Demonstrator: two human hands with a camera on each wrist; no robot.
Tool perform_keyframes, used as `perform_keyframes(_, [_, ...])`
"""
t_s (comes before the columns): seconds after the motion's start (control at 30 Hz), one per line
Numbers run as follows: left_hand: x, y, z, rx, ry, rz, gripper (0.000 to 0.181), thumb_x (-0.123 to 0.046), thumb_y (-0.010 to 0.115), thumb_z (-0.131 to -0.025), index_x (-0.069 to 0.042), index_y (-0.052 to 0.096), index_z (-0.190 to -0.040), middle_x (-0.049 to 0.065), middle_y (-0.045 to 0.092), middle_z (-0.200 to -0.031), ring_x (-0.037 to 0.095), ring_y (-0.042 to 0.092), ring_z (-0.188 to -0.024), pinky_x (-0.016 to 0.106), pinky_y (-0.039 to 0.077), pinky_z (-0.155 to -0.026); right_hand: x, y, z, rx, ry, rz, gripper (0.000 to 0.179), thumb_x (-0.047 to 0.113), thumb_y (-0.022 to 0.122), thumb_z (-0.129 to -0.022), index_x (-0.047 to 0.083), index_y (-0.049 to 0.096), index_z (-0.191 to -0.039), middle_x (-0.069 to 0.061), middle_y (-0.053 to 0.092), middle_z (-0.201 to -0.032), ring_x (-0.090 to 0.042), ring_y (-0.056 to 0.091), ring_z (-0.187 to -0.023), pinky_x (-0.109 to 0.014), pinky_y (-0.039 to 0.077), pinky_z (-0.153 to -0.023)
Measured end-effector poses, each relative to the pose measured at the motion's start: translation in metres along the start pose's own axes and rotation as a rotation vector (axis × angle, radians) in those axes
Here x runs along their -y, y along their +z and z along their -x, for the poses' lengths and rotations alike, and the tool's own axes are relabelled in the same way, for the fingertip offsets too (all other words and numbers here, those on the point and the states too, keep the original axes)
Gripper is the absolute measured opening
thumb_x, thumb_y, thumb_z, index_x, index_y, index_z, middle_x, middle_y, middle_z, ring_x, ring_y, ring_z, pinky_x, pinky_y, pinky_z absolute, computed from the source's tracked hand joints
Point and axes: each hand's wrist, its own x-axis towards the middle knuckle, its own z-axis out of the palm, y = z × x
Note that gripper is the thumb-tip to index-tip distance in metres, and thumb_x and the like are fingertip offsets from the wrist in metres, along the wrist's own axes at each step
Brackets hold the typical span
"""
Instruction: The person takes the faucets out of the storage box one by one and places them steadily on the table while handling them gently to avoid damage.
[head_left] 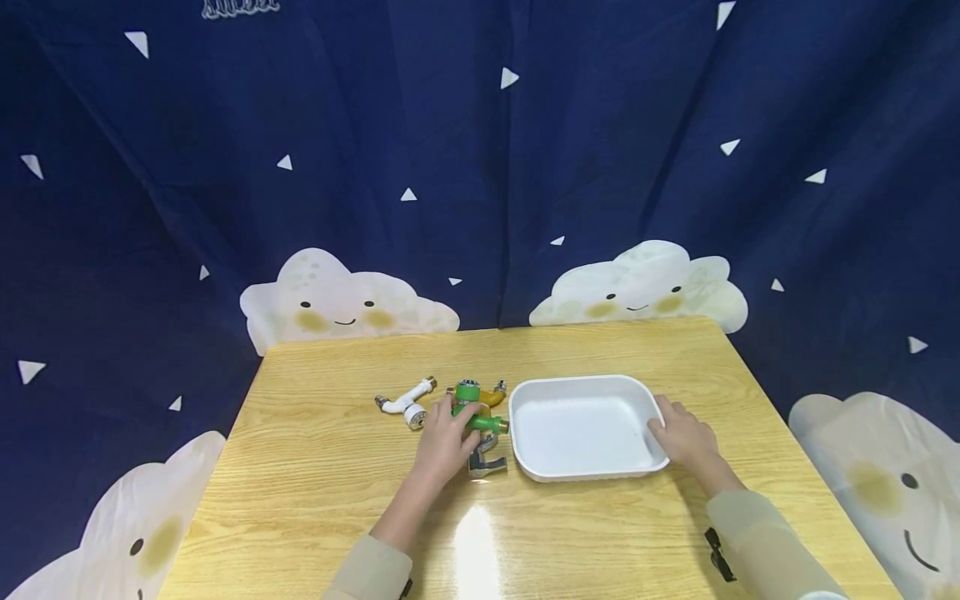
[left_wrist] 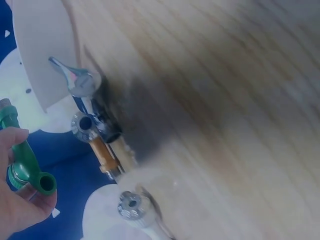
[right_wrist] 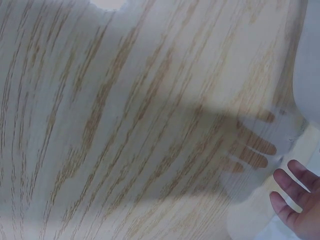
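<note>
My left hand [head_left: 444,442] holds a green faucet [head_left: 487,423] with a brass-coloured end, gripped between thumb and fingers. In the left wrist view the green faucet [left_wrist: 28,162] is lifted above the table. Below and around it lie a chrome faucet [left_wrist: 95,102] and an orange-yellow faucet [left_wrist: 102,152]. A white faucet [left_wrist: 135,207] lies further left. My right hand [head_left: 686,435] is at the right rim of a white tray [head_left: 581,433], its thumb over the inner side. Its visible fingers [right_wrist: 289,186] are spread and fairly straight; any firm hold is hidden.
The wooden table [head_left: 300,467] has its back edge against a dark blue curtain [head_left: 450,125] with clouds and white triangles. The tray stands to the right of the faucets. Bare tabletop lies in front of the tray.
</note>
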Motion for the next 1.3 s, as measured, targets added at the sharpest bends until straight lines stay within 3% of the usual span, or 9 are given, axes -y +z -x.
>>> perform_keyframes(0.33, [0.019, -0.002, 0.015, -0.019, -0.054, -0.024, 0.037, -0.018, 0.067, -0.076, -0.015, 0.062, -0.112, 0.016, 0.048, -0.106, 0.027, 0.044, -0.091, 0.038, 0.043, -0.077, 0.000, 0.000, -0.001, 0.000, -0.003, 0.009, 0.053, 0.034, 0.031, -0.094, 0.003, 0.028, -0.137, -0.031, 0.044, -0.120, -0.050, 0.048, -0.102, -0.061, 0.042, -0.073])
perform_keyframes(0.6, [0.034, -0.001, 0.025, -0.080, -0.059, -0.049, 0.036, -0.016, 0.069, -0.074, -0.013, 0.063, -0.109, 0.018, 0.049, -0.103, 0.030, 0.046, -0.089, 0.039, 0.044, -0.078, 0.000, 0.000, -0.001, 0.008, 0.000, 0.004, 0.054, 0.034, 0.031, -0.094, 0.003, 0.027, -0.137, -0.031, 0.043, -0.122, -0.050, 0.047, -0.104, -0.062, 0.041, -0.075])
perform_keyframes(0.9, [0.046, -0.007, 0.035, -0.084, -0.152, -0.043, 0.038, -0.016, 0.070, -0.074, -0.014, 0.063, -0.111, 0.018, 0.048, -0.103, 0.031, 0.047, -0.089, 0.041, 0.045, -0.075, 0.000, -0.001, 0.001, 0.010, -0.001, 0.005, 0.055, 0.034, 0.030, -0.094, 0.002, 0.026, -0.137, -0.032, 0.042, -0.123, -0.050, 0.047, -0.105, -0.063, 0.041, -0.076])
perform_keyframes(1.13, [0.058, -0.009, 0.042, -0.102, -0.180, -0.046, 0.039, -0.012, 0.073, -0.073, -0.013, 0.063, -0.111, 0.022, 0.048, -0.107, 0.033, 0.047, -0.088, 0.042, 0.044, -0.075, 0.000, -0.001, 0.001, 0.015, 0.002, 0.014, 0.054, 0.034, 0.030, -0.094, 0.001, 0.026, -0.137, -0.031, 0.042, -0.122, -0.050, 0.046, -0.105, -0.062, 0.041, -0.075])
perform_keyframes(1.3, [0.065, -0.010, 0.046, -0.112, -0.209, -0.042, 0.040, -0.012, 0.073, -0.072, -0.011, 0.063, -0.111, 0.021, 0.049, -0.100, 0.033, 0.047, -0.087, 0.043, 0.044, -0.073, 0.001, -0.001, 0.000, 0.018, 0.003, 0.015, 0.053, 0.034, 0.030, -0.094, 0.002, 0.027, -0.136, -0.031, 0.043, -0.122, -0.049, 0.047, -0.104, -0.062, 0.042, -0.074])
